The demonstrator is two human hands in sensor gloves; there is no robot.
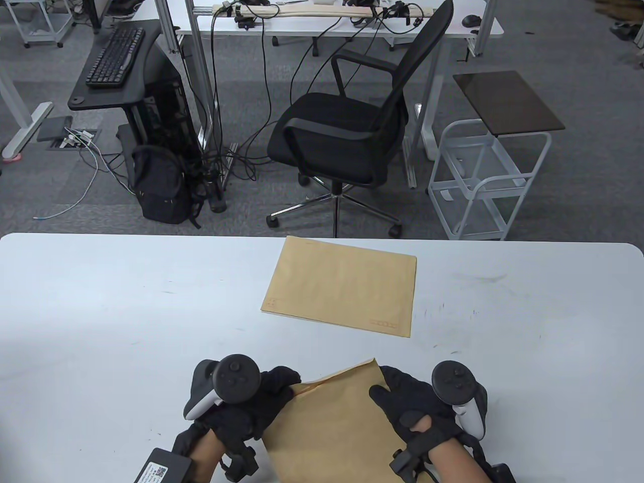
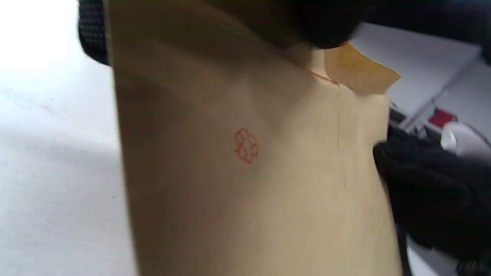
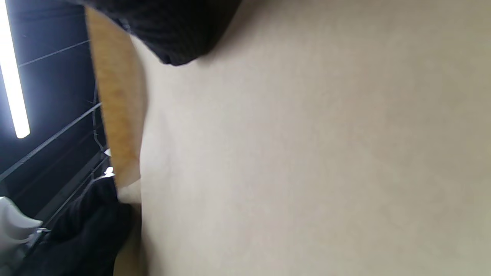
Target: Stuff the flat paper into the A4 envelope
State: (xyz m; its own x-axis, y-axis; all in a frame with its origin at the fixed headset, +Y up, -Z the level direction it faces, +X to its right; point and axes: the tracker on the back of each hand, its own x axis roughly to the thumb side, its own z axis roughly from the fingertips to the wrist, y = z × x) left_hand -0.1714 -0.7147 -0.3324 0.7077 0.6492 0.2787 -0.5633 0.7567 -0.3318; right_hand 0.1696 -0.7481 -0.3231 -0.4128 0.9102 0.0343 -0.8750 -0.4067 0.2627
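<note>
I hold a brown A4 envelope (image 1: 329,422) at the table's near edge, lifted off the surface and tilted. My left hand (image 1: 251,397) grips its left edge near the top. My right hand (image 1: 410,402) grips its right edge, fingers over the face. In the left wrist view the envelope's back (image 2: 253,172) shows a red recycling mark and the flap (image 2: 356,71) standing open. The right wrist view is filled by the envelope's face (image 3: 307,153). A second brown envelope (image 1: 342,287) lies flat at the table's middle. No separate paper sheet shows.
The white table (image 1: 100,302) spreads wide on both sides of my hands. Beyond its far edge stand a black office chair (image 1: 347,131), a white wire cart (image 1: 483,176) and a black backpack (image 1: 161,186) on the floor.
</note>
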